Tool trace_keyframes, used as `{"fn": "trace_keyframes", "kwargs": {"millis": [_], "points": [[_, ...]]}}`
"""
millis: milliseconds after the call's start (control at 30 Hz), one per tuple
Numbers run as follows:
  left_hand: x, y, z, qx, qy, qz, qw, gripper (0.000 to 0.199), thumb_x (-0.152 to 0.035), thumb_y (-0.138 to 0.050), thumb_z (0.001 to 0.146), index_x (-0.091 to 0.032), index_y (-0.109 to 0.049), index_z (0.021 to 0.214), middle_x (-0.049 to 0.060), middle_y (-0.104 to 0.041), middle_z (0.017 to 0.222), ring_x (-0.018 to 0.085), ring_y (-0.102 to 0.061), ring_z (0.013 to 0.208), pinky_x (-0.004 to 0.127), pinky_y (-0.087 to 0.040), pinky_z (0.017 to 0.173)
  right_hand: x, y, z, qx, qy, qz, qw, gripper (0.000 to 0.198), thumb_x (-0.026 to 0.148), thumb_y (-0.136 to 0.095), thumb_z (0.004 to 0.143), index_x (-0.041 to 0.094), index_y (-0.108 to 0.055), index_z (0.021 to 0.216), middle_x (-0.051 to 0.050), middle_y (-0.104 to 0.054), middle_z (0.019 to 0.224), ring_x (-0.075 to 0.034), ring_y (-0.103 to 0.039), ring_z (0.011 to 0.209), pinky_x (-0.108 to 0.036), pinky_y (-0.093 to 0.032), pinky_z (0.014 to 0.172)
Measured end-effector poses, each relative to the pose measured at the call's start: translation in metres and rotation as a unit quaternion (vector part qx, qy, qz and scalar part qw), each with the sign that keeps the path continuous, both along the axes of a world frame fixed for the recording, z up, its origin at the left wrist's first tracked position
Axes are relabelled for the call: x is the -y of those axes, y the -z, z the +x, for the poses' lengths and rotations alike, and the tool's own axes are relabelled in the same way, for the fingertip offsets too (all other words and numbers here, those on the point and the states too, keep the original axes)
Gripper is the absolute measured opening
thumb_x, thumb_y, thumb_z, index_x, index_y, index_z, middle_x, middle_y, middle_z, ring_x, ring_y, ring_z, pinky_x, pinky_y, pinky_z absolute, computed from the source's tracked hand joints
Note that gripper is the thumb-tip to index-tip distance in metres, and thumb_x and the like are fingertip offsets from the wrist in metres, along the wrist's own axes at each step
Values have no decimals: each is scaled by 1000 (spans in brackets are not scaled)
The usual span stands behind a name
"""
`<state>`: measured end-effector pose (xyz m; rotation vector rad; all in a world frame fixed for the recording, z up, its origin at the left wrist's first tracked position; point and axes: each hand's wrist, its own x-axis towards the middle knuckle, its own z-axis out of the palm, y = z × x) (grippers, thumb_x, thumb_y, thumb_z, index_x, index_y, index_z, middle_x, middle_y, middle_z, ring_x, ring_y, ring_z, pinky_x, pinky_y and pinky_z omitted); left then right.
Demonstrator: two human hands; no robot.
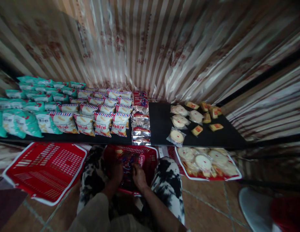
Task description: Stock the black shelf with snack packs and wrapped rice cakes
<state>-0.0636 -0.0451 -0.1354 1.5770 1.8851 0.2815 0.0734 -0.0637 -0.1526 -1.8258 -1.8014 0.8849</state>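
Note:
Between my knees stands a red basket [153,153] with dark, shiny snack packets [127,165] in it. Both my hands reach down into it. My right hand [139,176] has its fingers curled in at the edge of a packet. My left hand [117,172] is at the left side of the same packets; shadow hides its fingers. Straight ahead on the black shelf, a column of red and silver packets [140,122] lies stacked front to back.
Left on the shelf [159,129] stand rows of white chip bags [103,124] and teal bags [26,124]. To the right lie round wrapped crackers [176,137] and small yellow packs [196,130]. A red basket [50,167] stands left; another, filled with crackers [203,162], stands right.

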Motion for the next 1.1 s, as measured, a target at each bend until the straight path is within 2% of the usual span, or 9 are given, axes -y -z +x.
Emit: {"fn": "trace_keyframes", "kwargs": {"millis": [200, 433, 533, 600, 733, 833, 933, 1033, 1100], "points": [[5, -14, 5, -46, 73, 50, 995, 31, -8, -39, 80, -15, -68, 88, 10, -66, 105, 26, -50, 113, 42, -32, 101, 1, 0, 4, 10, 2, 16, 1000, 49, 2, -39, 73, 18, -61, 114, -8, -64, 111, -18, -59, 105, -32, -45, 94], [8, -38, 1, -75, 195, 133, 969, 30, -9, -41, 82, -14, -65, 99, 12, -61, 116, 27, -40, 125, 43, -27, 105, 4, -17, 10, 70, -37, 56, 995, 63, 2, -48, 67, 23, -52, 126, -7, -39, 142, -25, -32, 132, -45, -31, 105], [4, -57, 0, -73, 236, 165, 955, 30, -10, -41, 83, -14, -65, 101, 12, -61, 115, 26, -38, 127, 40, -26, 107, 5, -26, 11, 65, -50, 48, 996, 57, 6, -54, 68, 24, -56, 122, -7, -39, 142, -26, -29, 133, -47, -30, 105], [1, -73, 0, -73, 260, 182, 946, 27, -12, -42, 83, -15, -66, 96, 12, -63, 110, 26, -40, 125, 41, -27, 106, 4, -32, 11, 52, -44, 54, 996, 46, 10, -57, 70, 24, -61, 113, -7, -46, 137, -26, -30, 132, -48, -30, 104], [-4, -104, 2, -58, 286, 193, 937, 22, -14, -47, 81, -14, -67, 91, 12, -66, 100, 26, -46, 119, 41, -33, 102, 4, -46, 15, -17, -54, 87, 995, 17, 18, -56, 76, 20, -67, 88, -8, -62, 116, -25, -47, 121, -44, -35, 100], [-8, -126, 3, -52, 293, 209, 932, 21, -15, -47, 81, -14, -66, 89, 11, -66, 99, 26, -48, 117, 42, -35, 101, 6, -58, 20, -77, -58, 97, 991, 17, 24, -49, 82, 20, -64, 88, -7, -68, 95, -21, -62, 92, -33, -47, 83], [-11, -146, 4, -37, 292, 252, 922, 26, -14, -40, 85, -16, -66, 92, 8, -67, 99, 24, -46, 119, 42, -34, 103, 10, -74, 25, -103, -52, 102, 988, 20, 31, -43, 86, 21, -60, 89, -2, -66, 76, -16, -62, 67, -25, -47, 65], [-12, -163, 4, -2, 265, 302, 916, 31, -13, -40, 85, -18, -61, 106, 7, -64, 109, 21, -45, 120, 42, -36, 103, 12, -94, 29, -144, -30, 115, 982, 21, 36, -42, 87, 22, -57, 87, -1, -64, 74, -15, -59, 65, -23, -45, 62], [-12, -169, 4, 24, 218, 341, 914, 34, -15, -41, 85, -18, -56, 116, 7, -59, 120, 21, -43, 123, 41, -36, 104, 12, -106, 31, -186, -5, 125, 975, 22, 38, -43, 86, 21, -57, 84, -1, -63, 73, -15, -58, 66, -23, -45, 62]]}}
